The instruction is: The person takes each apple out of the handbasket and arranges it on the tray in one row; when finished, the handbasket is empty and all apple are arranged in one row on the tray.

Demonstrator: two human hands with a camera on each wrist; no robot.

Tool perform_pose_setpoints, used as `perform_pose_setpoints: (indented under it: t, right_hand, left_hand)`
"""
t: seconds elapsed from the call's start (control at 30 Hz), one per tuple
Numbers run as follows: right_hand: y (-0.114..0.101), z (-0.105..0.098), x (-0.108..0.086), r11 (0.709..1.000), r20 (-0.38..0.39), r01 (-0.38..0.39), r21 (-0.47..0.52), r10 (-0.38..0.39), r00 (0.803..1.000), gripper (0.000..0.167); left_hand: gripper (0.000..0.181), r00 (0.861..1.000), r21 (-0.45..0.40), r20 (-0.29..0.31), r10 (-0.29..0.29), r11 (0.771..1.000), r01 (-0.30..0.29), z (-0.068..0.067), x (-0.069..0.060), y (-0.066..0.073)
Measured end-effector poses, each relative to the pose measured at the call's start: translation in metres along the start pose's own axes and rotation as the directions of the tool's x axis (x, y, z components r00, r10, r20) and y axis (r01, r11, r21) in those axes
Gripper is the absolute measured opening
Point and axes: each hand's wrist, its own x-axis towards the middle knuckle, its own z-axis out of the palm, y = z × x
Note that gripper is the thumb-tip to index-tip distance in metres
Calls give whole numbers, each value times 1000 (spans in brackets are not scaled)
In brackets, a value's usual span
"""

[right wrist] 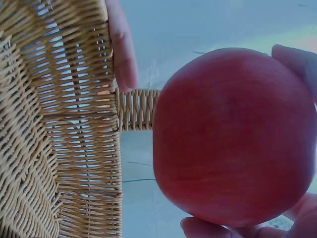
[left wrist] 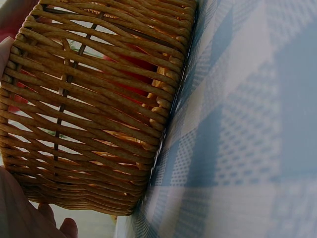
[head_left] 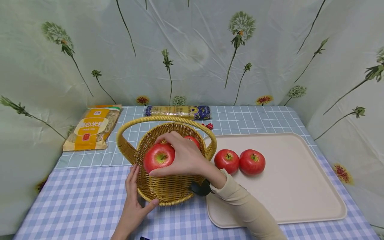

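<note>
My right hand (head_left: pixel 186 155) grips a red apple (head_left: pixel 158 158) above the opening of a wicker basket (head_left: pixel 168 193), thumb on the near side and fingers on the far side. The right wrist view shows this apple (right wrist: pixel 235 139) large, beside the basket's woven wall (right wrist: pixel 89 163). My left hand (head_left: pixel 133 196) holds the basket's near left side, fingers along its left wall and thumb by the front rim. Inside the basket, partly covered by the right hand, lies another red apple (head_left: pixel 193 140). Through the weave in the left wrist view, a red patch (left wrist: pixel 131 74) shows.
Two red apples (head_left: pixel 252 161) sit side by side at the left of a beige tray (head_left: pixel 294 186), right of the basket. Behind stand a long yellow-and-blue packet (head_left: pixel 180 112) and a small red item (head_left: pixel 209 126). A bag with an orange label (head_left: pixel 93 128) lies back left.
</note>
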Motion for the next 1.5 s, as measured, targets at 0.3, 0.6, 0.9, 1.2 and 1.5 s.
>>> perform_pose_setpoints:
  t: [0.3,0.6,0.9,1.2,1.5]
  right_hand:
    - [-1,-8,-23,993,-34,106,50,-105,994,70]
    - [0,-18,-51,973,-42,149,176,-144,989,66]
    - [4,-29,-78,959,-100,123,255,-100,990,67]
    - [17,-49,-109,960,-197,51,274,4,980,66]
    - [35,-63,-133,962,-308,-12,274,100,946,69]
  left_hand:
    - [112,1000,4,-1,-16,1000,16,0,1,16]
    - [113,1000,3,-9,-4,1000,4,1,0,-1]
    - [114,1000,-5,-9,-8,1000,7,1,0,-1]
    - [114,1000,-13,-4,-10,1000,10,1,-1,-1]
    - [114,1000,-25,-1,-11,1000,11,1,0,2]
